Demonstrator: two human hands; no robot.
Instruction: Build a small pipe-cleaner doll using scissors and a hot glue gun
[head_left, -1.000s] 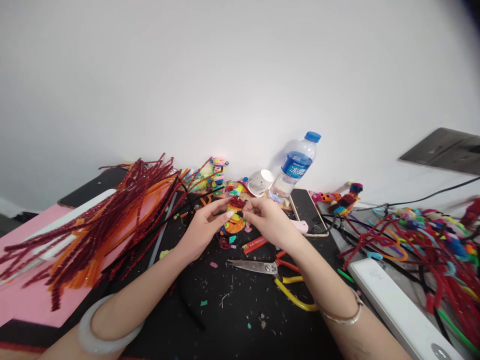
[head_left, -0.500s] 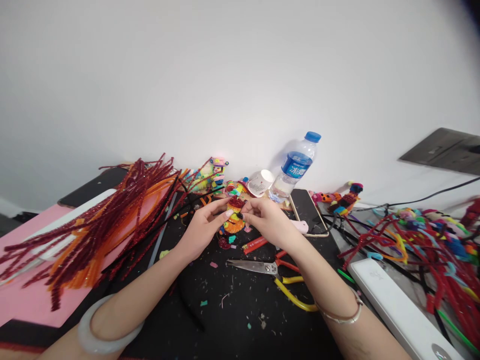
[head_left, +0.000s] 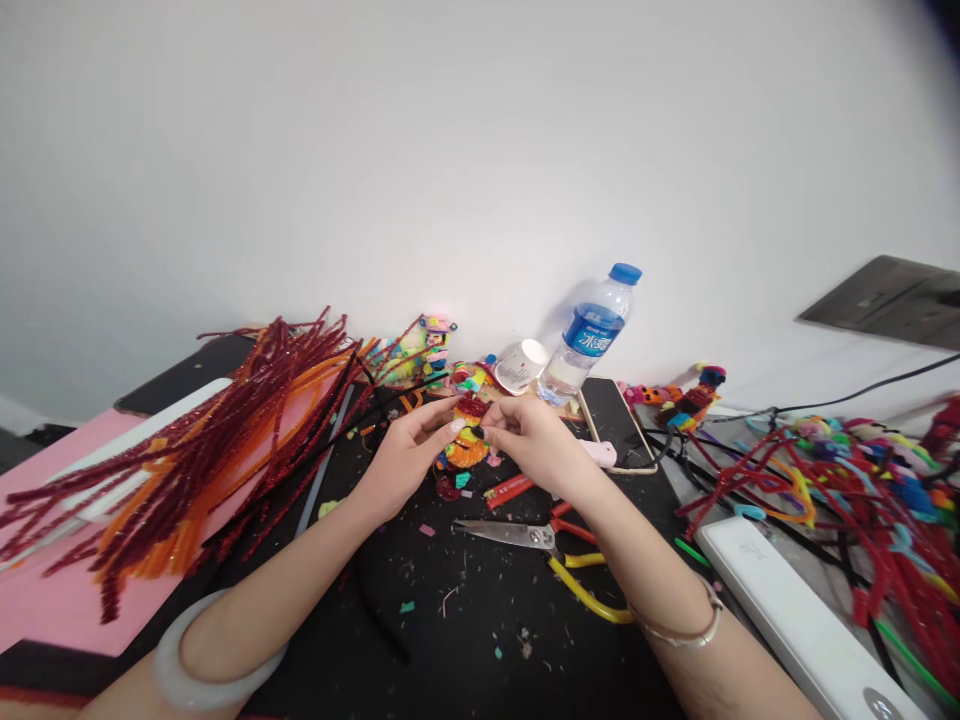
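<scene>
Between my hands is a small pipe-cleaner figure [head_left: 470, 453] with a dark red top and an orange and yellow body. My left hand [head_left: 411, 446] pinches it from the left, thumb against its front. From the right, my right hand [head_left: 531, 440] closes thumb and fingers on its upper part; the fingertips partly cover a small dark spot there. Below my right wrist lie scissors [head_left: 517, 535] with yellow and red handles, blades pointing left. A red tool handle or pen-like item [head_left: 510, 491] rests just beyond them.
Dark red and orange pipe cleaners [head_left: 225, 440] heap on the left. Behind my hands stand a paper cup [head_left: 521, 367] and a water bottle [head_left: 589, 335]; a phone [head_left: 616, 425] lies beside them. A white power bank [head_left: 795, 620] and tangled pipe cleaners [head_left: 892, 540] lie right.
The figure has turned or tilted slightly between my fingers, showing its orange part a little differently. Both hands stay almost in place.
</scene>
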